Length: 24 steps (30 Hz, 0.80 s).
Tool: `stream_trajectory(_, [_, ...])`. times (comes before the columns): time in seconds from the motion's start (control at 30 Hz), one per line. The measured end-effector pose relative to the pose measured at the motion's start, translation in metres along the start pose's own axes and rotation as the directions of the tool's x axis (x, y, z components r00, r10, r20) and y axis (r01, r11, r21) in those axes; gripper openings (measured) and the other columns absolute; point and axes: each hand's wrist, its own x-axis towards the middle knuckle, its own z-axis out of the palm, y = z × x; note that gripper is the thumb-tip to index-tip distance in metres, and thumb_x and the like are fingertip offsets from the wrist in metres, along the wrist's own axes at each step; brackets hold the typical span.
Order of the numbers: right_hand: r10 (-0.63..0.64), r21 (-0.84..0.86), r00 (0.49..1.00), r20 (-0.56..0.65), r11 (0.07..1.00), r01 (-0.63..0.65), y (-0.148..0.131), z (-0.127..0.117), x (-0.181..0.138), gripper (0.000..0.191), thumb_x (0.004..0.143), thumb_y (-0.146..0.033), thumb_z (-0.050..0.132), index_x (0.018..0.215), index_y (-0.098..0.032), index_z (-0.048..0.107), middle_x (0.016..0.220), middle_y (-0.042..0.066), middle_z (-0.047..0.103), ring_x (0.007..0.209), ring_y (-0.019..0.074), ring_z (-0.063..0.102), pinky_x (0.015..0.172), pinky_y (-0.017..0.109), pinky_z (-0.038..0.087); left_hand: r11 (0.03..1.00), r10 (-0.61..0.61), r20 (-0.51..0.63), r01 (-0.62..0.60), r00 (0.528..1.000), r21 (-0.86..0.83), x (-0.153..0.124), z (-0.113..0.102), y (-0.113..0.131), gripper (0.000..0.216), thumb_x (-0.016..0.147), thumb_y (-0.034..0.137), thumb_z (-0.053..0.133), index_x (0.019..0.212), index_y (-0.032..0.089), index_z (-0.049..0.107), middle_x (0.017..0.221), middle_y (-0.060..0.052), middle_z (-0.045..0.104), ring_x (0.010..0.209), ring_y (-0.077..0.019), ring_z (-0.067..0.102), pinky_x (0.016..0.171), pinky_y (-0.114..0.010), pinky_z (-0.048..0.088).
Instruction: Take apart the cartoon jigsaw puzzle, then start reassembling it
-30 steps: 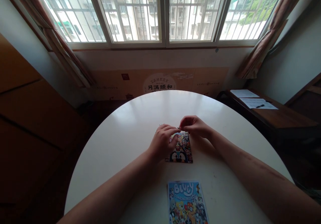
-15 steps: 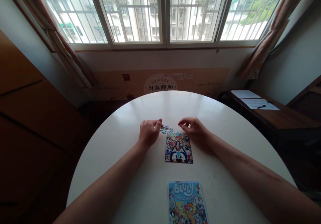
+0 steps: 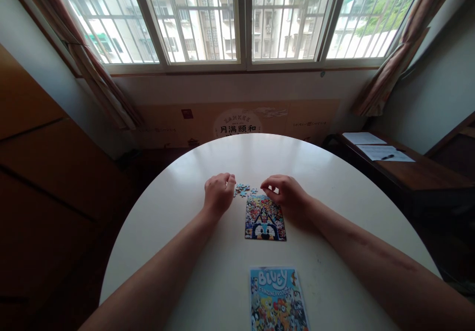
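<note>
A partly assembled jigsaw puzzle (image 3: pixel 264 217) lies on the white round table, showing a blue cartoon dog's head among crowded small figures. Beyond its upper left edge is a little heap of loose puzzle pieces (image 3: pixel 243 188). My left hand (image 3: pixel 218 191) rests beside that heap, fingers curled in; whatever they may hold is hidden. Over the puzzle's upper right corner, my right hand (image 3: pixel 284 191) has thumb and forefinger pinched together. Anything between those tips is too small to make out. Nearer me lies a blue picture card or booklet (image 3: pixel 278 299) marked "Bluey".
The white table's (image 3: pixel 159 232) curved far edge faces a wall under barred windows (image 3: pixel 200 19). A dark wooden desk (image 3: pixel 426 172) at the right bears papers (image 3: pixel 384 153) and a pen (image 3: pixel 387 157). An orange-brown cabinet (image 3: pixel 44 172) stands at the left.
My left hand has shifted slightly left, uncovering more of the loose pieces. My right hand has moved a little left, its thumb and forefinger drawn closer together. Puzzle and card stay put.
</note>
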Motion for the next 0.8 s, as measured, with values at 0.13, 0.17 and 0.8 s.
stream_trajectory(0.13, [-0.077, 0.008, 0.996, 0.049, 0.997, 0.076, -0.003, -0.002, 0.0, 0.015, 0.086, -0.018, 0.063, 0.097, -0.023, 0.073, 0.098, 0.003, 0.07, 0.089, 0.0149, 0.063, 0.08, 0.026, 0.048, 0.975, 0.185, 0.036, -0.188, 0.982, 0.117, -0.01, -0.004, 0.012, 0.026, 0.093, 0.031, 0.048, 0.087, 0.021, 0.072, 0.091, -0.007, 0.071, 0.087, -0.0254, 0.06, 0.089, -0.042, 0.038])
stream_trajectory(0.17, [-0.088, 0.006, 0.995, 0.053, 0.996, 0.087, -0.003, -0.003, 0.0, 0.015, 0.086, -0.018, 0.063, 0.098, -0.023, 0.073, 0.098, 0.003, 0.069, 0.089, 0.0152, 0.062, 0.08, 0.026, 0.048, 0.96, 0.232, 0.071, -0.24, 0.97, 0.143, -0.013, -0.005, 0.016, 0.024, 0.092, 0.031, 0.051, 0.089, 0.021, 0.073, 0.092, -0.007, 0.071, 0.088, -0.026, 0.059, 0.089, -0.044, 0.038])
stream_trajectory(0.8, [-0.204, -0.073, 0.969, 0.138, 0.974, 0.215, -0.012, 0.002, 0.001, 0.016, 0.084, -0.021, 0.062, 0.095, -0.023, 0.074, 0.09, 0.004, 0.069, 0.083, 0.0155, 0.06, 0.077, 0.027, 0.048, 0.931, 0.243, 0.267, -0.302, 0.932, 0.207, -0.023, -0.007, 0.034, 0.02, 0.084, 0.036, 0.066, 0.094, 0.022, 0.077, 0.099, -0.009, 0.067, 0.097, -0.0296, 0.056, 0.09, -0.046, 0.039])
